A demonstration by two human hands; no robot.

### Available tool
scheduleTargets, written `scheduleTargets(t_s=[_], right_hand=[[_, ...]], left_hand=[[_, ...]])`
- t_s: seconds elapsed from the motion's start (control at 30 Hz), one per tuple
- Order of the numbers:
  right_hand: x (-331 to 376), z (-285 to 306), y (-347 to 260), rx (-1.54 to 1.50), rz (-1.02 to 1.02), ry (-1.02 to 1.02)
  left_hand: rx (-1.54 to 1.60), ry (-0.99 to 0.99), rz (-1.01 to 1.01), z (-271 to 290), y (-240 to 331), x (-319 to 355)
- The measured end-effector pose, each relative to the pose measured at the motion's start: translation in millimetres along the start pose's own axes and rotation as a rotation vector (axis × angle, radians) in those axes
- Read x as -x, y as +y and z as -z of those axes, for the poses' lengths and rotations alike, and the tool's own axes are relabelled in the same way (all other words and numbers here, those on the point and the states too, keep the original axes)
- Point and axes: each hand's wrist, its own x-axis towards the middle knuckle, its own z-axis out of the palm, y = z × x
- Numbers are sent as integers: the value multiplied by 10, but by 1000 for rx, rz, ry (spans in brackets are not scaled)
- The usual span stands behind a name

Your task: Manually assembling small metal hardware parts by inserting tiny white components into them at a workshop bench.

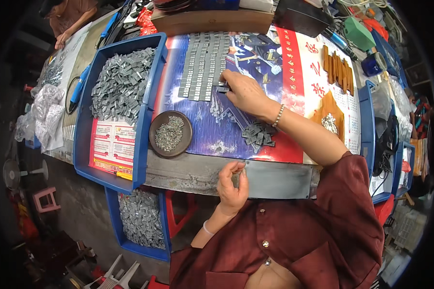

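Observation:
My right hand (247, 94) is over the printed poster, its thumb and fingertips closed on a small grey block (222, 89) at the lower right end of the laid-out rows. Those rows of grey blocks (197, 67) lie side by side in long strips with light faces. Close to the table's front edge, my left hand (232, 188) is raised with its fingers curled toward the thumb; anything held there is too small to make out. A loose pile of grey blocks (258, 134) lies below my right hand. Left of it stands a round brown bowl (154, 144) of tiny metal parts.
A blue tray (140, 159) heaped with grey blocks stands at left, above another blue bin (165, 226). Brown strips (337, 70) and metal bits (329, 123) on brown paper lie at right. A wooden box (212, 23) borders the back. A co-worker (72, 19) sits far left.

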Motion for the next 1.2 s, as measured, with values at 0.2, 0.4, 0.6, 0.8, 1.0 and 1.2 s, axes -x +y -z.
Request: scheduleTargets(t_s=[0.2, 0.4, 0.6, 0.8, 1.0, 1.2], right_hand=[[-38, -64, -45, 57, -19, -14], [-47, -110, -48, 44, -2, 36], [-55, -122, -95, 0, -13, 61], [74, 184, -169, -30, -15, 113], [737, 858, -149, -102, -157, 139], [1334, 772, -99, 26, -326, -47]], left_hand=[[19, -6, -12, 8, -37, 10], [41, 0, -26, 20, -32, 0], [19, -3, -29, 16, -31, 20], [23, -9, -20, -4, -33, 20], [27, 1, -13, 0, -40, 11], [11, -60, 4, 10, -16, -24]])
